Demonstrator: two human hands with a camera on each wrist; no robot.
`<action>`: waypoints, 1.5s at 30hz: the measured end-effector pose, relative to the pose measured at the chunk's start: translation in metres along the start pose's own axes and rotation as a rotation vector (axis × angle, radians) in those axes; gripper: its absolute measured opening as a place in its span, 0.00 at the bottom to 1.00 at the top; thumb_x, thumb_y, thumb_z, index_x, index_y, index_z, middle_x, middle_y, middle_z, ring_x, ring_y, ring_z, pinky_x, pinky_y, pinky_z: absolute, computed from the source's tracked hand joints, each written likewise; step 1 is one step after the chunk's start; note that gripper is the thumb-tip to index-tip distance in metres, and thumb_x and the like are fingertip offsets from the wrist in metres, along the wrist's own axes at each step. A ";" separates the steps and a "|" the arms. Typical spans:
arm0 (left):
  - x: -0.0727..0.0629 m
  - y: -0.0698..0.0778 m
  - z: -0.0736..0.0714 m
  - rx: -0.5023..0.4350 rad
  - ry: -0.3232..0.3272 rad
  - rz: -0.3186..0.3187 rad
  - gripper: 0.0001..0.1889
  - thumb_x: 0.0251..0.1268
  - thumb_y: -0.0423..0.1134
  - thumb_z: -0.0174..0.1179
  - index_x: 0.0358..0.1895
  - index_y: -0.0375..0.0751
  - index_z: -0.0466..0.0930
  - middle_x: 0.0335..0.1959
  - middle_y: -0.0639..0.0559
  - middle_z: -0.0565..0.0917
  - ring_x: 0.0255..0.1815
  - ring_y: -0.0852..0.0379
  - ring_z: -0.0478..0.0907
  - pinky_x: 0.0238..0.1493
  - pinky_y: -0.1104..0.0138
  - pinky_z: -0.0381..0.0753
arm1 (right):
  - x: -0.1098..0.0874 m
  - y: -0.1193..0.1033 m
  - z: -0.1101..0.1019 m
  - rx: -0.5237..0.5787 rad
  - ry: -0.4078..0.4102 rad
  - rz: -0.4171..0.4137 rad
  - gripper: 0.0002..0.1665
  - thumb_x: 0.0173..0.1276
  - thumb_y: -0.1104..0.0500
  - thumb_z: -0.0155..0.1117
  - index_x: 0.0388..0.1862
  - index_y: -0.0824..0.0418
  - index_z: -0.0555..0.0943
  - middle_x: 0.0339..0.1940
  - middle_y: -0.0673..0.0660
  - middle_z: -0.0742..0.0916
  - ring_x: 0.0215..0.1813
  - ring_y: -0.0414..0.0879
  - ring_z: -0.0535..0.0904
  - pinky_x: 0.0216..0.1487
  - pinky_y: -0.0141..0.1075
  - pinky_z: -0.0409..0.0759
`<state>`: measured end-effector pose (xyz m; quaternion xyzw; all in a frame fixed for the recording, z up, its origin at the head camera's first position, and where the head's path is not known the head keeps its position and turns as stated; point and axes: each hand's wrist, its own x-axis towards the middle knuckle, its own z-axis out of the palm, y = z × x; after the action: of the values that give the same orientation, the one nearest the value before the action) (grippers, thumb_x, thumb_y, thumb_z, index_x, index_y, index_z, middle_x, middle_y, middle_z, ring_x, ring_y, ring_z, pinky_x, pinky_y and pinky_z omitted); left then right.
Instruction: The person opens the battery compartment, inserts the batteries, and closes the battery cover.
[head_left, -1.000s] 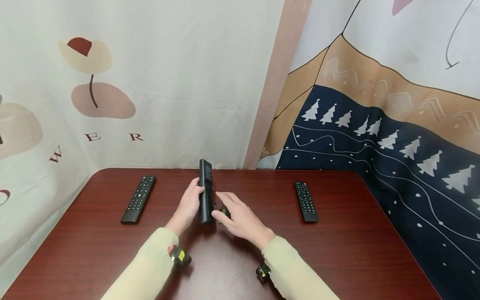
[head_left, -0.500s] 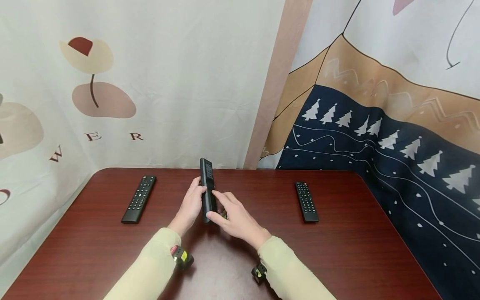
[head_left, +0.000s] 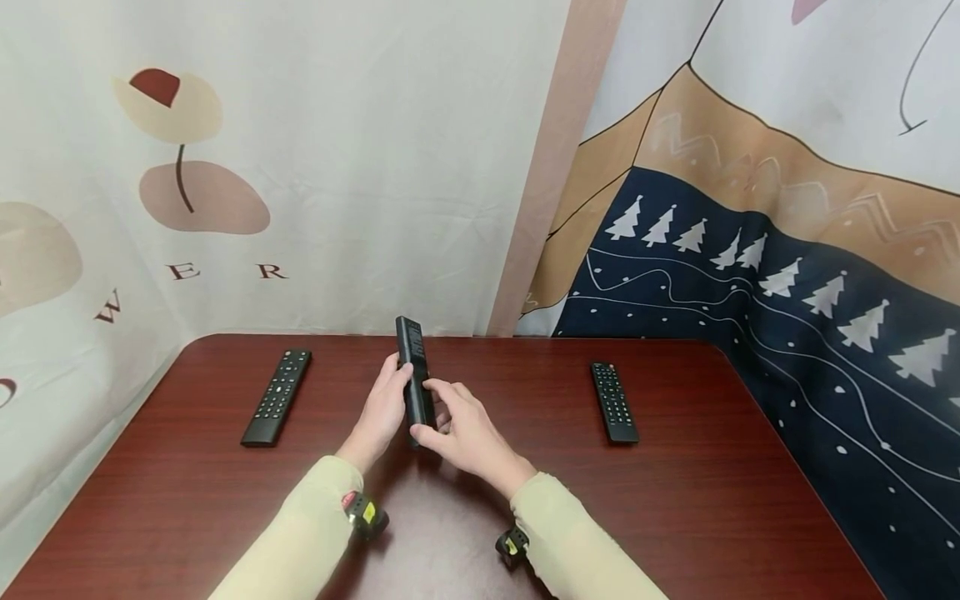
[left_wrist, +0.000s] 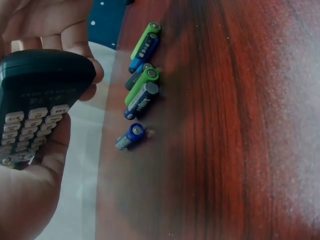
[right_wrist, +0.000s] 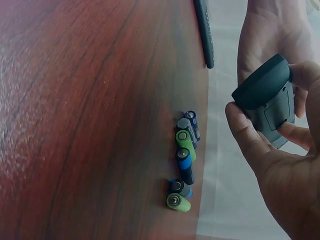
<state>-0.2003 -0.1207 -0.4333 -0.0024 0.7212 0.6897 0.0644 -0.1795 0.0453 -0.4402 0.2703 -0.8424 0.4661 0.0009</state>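
Observation:
Tilted upright above the table's middle, a black remote control is held between both hands. My left hand grips its left side, with the thumb by the keys in the left wrist view. My right hand holds the near end, thumb at that end and fingers against the side and back. On the back, the right wrist view shows the outline of a battery cover, with a fingertip touching beside it. Several blue and green batteries lie in a row below; in the head view the hands and remote hide them.
A second remote control lies on the left of the dark red table, and a third one on the right. Printed curtains hang behind the table's far edge.
My right hand has moved left, from beside the remote control onto its near end and side. The remote has turned slightly, showing more of its front. My left hand keeps its grip.

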 end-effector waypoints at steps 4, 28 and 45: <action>0.001 -0.001 0.001 0.008 0.015 0.015 0.27 0.87 0.49 0.30 0.80 0.40 0.51 0.67 0.33 0.68 0.65 0.40 0.70 0.67 0.52 0.67 | 0.000 -0.002 0.001 0.014 0.007 0.006 0.34 0.67 0.58 0.72 0.71 0.60 0.73 0.52 0.59 0.80 0.40 0.45 0.81 0.46 0.40 0.87; 0.000 -0.004 0.012 -0.006 0.106 0.078 0.26 0.88 0.50 0.28 0.77 0.41 0.54 0.53 0.36 0.72 0.46 0.49 0.74 0.46 0.64 0.76 | 0.007 -0.004 0.004 0.102 0.031 0.057 0.31 0.59 0.59 0.77 0.60 0.57 0.75 0.44 0.62 0.81 0.36 0.41 0.81 0.40 0.28 0.82; 0.002 -0.004 0.012 -0.002 0.057 0.061 0.26 0.88 0.50 0.28 0.78 0.44 0.54 0.59 0.35 0.70 0.49 0.43 0.75 0.45 0.62 0.77 | 0.010 -0.003 0.001 0.140 0.012 0.060 0.30 0.57 0.58 0.81 0.53 0.59 0.73 0.43 0.61 0.81 0.34 0.38 0.80 0.40 0.28 0.83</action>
<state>-0.2005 -0.1089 -0.4377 -0.0003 0.7218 0.6917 0.0227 -0.1865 0.0381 -0.4357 0.2414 -0.8154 0.5255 -0.0269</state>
